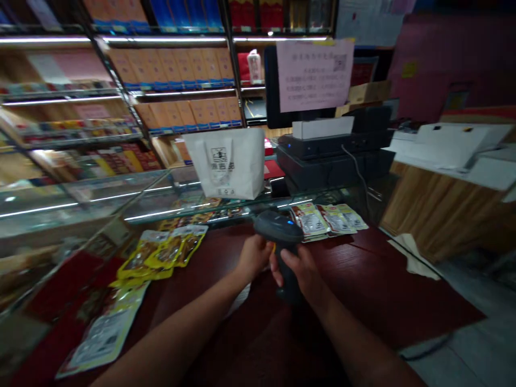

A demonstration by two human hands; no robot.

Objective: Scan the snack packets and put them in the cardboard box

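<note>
My right hand (300, 266) is wrapped around the handle of a dark barcode scanner (279, 227), which shows a small blue light on its head. Close against the scanner's front, near its yellow trigger, my left hand (255, 255) is closed; what its fingers hold, if anything, is hidden. Under my left wrist a pale slip (239, 300) lies on the dark red tabletop (217, 263). Yellow-edged food packets (171, 248) lie to the left, and a silvery packet (105, 329) is nearer to me. Beyond the scanner rest several more packets (322, 220).
A white paper bag (229, 164) stands on the glass counter (145, 196) ahead. Right of it is a dark cash register (334, 161) with a screen and a paper notice (314, 75). A cloth-like scrap (415, 255) lies at the right table edge. Shelves of boxes (173, 67) fill the back.
</note>
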